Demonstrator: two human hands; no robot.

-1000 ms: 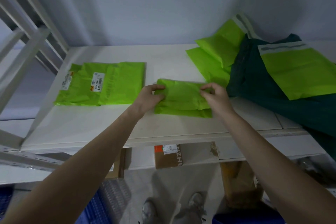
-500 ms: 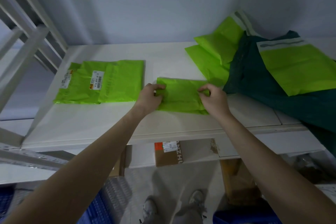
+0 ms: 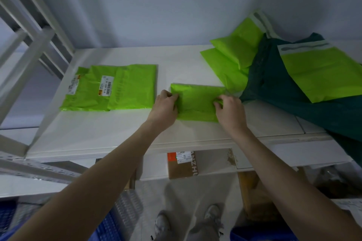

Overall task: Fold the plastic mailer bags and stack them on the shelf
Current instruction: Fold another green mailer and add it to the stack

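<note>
A folded lime-green mailer bag [image 3: 195, 101] lies flat on the white shelf [image 3: 109, 131], mid-front. My left hand [image 3: 164, 109] pinches its left edge, and my right hand [image 3: 229, 111] grips its right edge. To the left lies a stack of folded green mailers [image 3: 129, 88] with white barcode labels. At the right, unfolded green mailers [image 3: 235, 53] lean against the wall, and another green mailer [image 3: 321, 74] rests on a dark green bag [image 3: 282, 100].
White shelf uprights [image 3: 29, 49] stand at the left. Below the shelf sit a cardboard box [image 3: 183, 164] and brown boxes [image 3: 252, 191]. Blue crates [image 3: 109, 225] are on the floor near my shoes [image 3: 162, 225].
The bag was folded smaller from the right. Both hands have slid slightly down and now hold the folded bag's two side edges against the shelf.
</note>
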